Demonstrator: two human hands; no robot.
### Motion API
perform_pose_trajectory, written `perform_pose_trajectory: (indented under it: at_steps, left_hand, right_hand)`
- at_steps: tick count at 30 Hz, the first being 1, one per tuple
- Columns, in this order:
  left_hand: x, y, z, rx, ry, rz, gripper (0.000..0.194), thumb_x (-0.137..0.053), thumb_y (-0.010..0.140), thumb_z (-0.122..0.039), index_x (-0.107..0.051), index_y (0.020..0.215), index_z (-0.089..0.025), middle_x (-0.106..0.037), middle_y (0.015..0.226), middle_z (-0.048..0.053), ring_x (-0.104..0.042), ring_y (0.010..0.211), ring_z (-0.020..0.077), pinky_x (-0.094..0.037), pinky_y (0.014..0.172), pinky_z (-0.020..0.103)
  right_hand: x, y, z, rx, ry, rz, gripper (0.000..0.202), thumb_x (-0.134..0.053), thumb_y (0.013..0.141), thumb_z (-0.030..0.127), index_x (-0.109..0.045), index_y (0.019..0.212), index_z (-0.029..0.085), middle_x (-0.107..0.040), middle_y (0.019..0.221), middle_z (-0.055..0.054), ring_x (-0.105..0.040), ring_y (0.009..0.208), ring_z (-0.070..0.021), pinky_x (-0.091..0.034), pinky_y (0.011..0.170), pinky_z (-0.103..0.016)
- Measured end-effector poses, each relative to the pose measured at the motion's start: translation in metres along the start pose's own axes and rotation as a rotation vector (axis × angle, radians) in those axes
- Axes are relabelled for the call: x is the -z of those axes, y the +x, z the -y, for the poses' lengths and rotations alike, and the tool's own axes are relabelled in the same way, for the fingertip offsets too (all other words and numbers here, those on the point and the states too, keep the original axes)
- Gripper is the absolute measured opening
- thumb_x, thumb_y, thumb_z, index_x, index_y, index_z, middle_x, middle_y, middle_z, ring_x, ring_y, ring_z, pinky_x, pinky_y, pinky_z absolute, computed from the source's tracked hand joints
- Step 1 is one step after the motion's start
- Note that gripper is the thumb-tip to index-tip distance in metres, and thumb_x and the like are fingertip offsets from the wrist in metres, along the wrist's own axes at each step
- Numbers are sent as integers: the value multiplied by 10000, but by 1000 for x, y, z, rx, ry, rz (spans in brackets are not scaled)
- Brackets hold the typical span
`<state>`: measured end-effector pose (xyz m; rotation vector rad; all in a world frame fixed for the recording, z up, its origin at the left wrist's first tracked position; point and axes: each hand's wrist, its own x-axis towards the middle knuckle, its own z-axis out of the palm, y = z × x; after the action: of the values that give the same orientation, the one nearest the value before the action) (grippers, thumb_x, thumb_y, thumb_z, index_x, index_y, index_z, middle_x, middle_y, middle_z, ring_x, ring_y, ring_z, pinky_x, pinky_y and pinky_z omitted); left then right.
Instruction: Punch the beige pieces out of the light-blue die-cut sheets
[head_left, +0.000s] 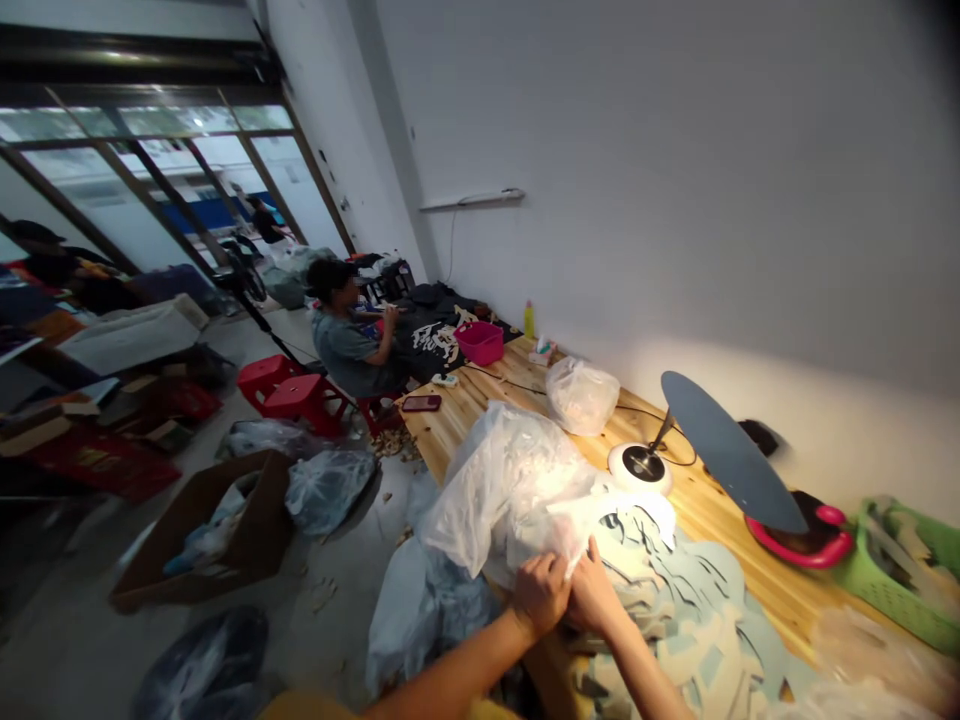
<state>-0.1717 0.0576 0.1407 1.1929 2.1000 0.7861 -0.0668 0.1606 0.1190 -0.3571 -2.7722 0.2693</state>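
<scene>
My left hand (541, 592) and my right hand (592, 590) are close together at the near edge of a large, translucent white plastic bag (510, 475). The fingers of both are closed on the bag's plastic. The bag lies bunched on the wooden table, with pale contents showing faintly through it. Beside my right hand, flat cut-out sheets (705, 590) in pale green and cream are heaped under the lamp light. The fingertips are partly hidden by the bag and by each other.
A desk lamp (643, 465) with a wide grey shade stands behind the sheets. Another filled bag (581, 395), a phone (421, 403), a pink basket (480, 342) and a green basket (900, 575) are on the table. A co-worker (349, 335) sits at the far end. A cardboard box (255, 530) is on the floor.
</scene>
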Motion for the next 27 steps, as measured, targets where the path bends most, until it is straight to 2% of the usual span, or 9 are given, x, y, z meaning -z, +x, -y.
perform_pose_trajectory:
  at_steps: [2, 4, 8, 10, 12, 15, 19, 23, 27]
  left_hand:
    - [7, 10, -9, -48, 19, -42, 306, -398, 903, -319, -632, 1098, -282, -569, 1162, 178, -520, 1175, 375, -421, 1045, 561]
    - [13, 25, -19, -79, 49, -41, 357, -396, 889, -217, -595, 1186, -235, -543, 1241, 163, -524, 1167, 338, -435, 1036, 497]
    - [18, 60, -45, 20, 166, 17, 467, -423, 866, -61, -498, 1325, -95, -576, 1205, 197, -579, 1055, 275, -435, 992, 383]
    - [18, 78, -58, 44, 193, 50, 469, -369, 894, -41, -449, 1356, -26, -580, 1180, 236, -584, 1040, 274, -424, 979, 391]
    - [16, 97, -68, 71, 306, 59, 481, -403, 886, -31, -435, 1365, -32, -602, 1174, 214, -590, 1048, 258, -428, 958, 365]
    - [11, 123, -77, 20, 380, 104, 457, -459, 882, -59, -467, 1339, -75, -634, 1140, 183, -606, 1060, 253, -427, 955, 335]
    - [8, 148, -84, -63, 543, 68, 481, -369, 896, -34, -434, 1365, -121, -609, 1164, 178, -634, 993, 255, -457, 888, 338]
    - [14, 175, -92, -127, 759, 113, 372, -359, 953, -122, -496, 1298, -110, -577, 1179, 188, -622, 1023, 280, -466, 893, 373]
    - [15, 200, -93, -245, 842, 350, 405, -616, 885, -356, -574, 1219, -132, -576, 1230, 175, -605, 1073, 296, -471, 928, 357]
  right_hand:
    - [6, -36, -14, 92, 40, -15, 495, -516, 826, 204, -604, 1308, 276, -615, 1313, -52, -548, 1235, -268, -385, 1107, -468]
    - [11, -72, -41, 15, 36, -153, 413, -504, 878, 210, -613, 1273, 258, -596, 1333, -67, -552, 1227, -245, -356, 1125, -475]
    - [28, -103, -108, -740, -30, -380, 675, -522, 901, 504, -503, 1365, 15, -460, 1390, -268, -430, 1310, -362, -354, 1084, -485]
    - [39, -99, -134, -1082, 18, -262, 879, -513, 875, 578, -353, 1435, -80, -395, 1408, -332, -381, 1336, -392, -328, 1087, -484]
    - [46, -90, -151, -1233, 170, -49, 921, -514, 878, 587, -251, 1495, -44, -394, 1436, -297, -402, 1322, -343, -339, 1076, -428]
    - [49, -74, -166, -1313, 218, 158, 1025, -595, 779, 722, -263, 1530, 107, -403, 1449, -236, -380, 1319, -373, -288, 1079, -487]
    - [44, -55, -167, -1276, 232, 221, 1011, -550, 765, 788, -343, 1480, 103, -447, 1385, -226, -371, 1298, -382, -256, 1065, -508]
    - [38, -43, -166, -1283, 263, 175, 918, -576, 750, 788, -458, 1364, 116, -507, 1309, -206, -434, 1228, -345, -275, 1046, -474]
    - [36, -33, -168, -1351, 417, 81, 800, -508, 833, 746, -442, 1398, 184, -581, 1229, -149, -510, 1151, -305, -312, 1022, -447]
